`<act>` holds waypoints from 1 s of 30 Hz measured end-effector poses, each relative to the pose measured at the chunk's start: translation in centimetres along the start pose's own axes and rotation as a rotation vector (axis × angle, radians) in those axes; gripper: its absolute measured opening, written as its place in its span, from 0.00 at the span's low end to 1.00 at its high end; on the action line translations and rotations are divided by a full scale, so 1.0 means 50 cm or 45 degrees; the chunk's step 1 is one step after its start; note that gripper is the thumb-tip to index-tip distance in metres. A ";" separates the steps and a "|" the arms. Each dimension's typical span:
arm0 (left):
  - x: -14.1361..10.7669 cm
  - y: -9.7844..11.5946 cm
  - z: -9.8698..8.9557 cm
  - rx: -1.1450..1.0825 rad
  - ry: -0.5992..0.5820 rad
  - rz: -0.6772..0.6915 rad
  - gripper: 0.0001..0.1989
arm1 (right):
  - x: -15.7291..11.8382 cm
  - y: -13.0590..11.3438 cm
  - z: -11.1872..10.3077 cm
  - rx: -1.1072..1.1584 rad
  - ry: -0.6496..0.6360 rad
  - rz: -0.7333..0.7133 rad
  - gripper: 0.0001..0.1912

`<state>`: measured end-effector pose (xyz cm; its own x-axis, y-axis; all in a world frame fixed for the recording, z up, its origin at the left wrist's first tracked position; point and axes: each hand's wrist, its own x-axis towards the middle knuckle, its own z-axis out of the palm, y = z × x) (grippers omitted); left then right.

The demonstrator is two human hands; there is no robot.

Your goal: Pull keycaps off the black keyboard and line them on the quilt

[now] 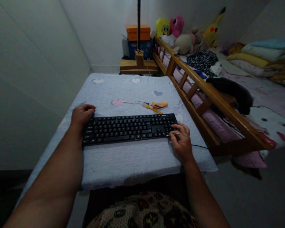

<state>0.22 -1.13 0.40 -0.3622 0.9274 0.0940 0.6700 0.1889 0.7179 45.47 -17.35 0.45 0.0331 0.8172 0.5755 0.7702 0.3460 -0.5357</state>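
Note:
A black keyboard (128, 128) lies flat across the cloth-covered table in front of me. At its upper left corner, my left hand (82, 113) is closed with curled fingers, gripping the keyboard's edge. My right hand (181, 139) rests over the number pad end, pinching a thin white stick that looks like a cotton swab (175, 134). The swab's pale tip points left at the lower keys near the number pad. Behind the keyboard lie a small flat brush (153, 108) with a yellow handle and an orange-handled tool (160, 104) with a thin wire end.
A pale quilted cloth (123, 158) with heart patterns covers the table. The keyboard's cable (199, 146) runs off to the right. Along that side stands a wooden bed rail (194, 79), with bedding and plush toys beyond it. An orange box (138, 32) sits behind the table.

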 end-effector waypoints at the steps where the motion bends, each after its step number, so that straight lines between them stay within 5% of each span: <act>1: 0.000 0.001 0.000 0.000 0.002 -0.001 0.20 | 0.000 0.001 0.000 0.001 -0.002 -0.005 0.06; 18: 0.009 -0.012 0.005 -0.020 -0.003 0.008 0.19 | -0.001 0.021 0.000 -0.146 0.235 0.109 0.08; 30: 0.000 0.001 0.002 -0.033 -0.014 -0.010 0.20 | 0.001 0.027 0.001 -0.181 0.255 0.116 0.08</act>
<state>0.34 -1.05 0.37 -0.3600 0.9294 0.0810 0.6504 0.1878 0.7360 46.47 -16.82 -0.26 0.2208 0.7297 0.6472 0.8398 0.1952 -0.5066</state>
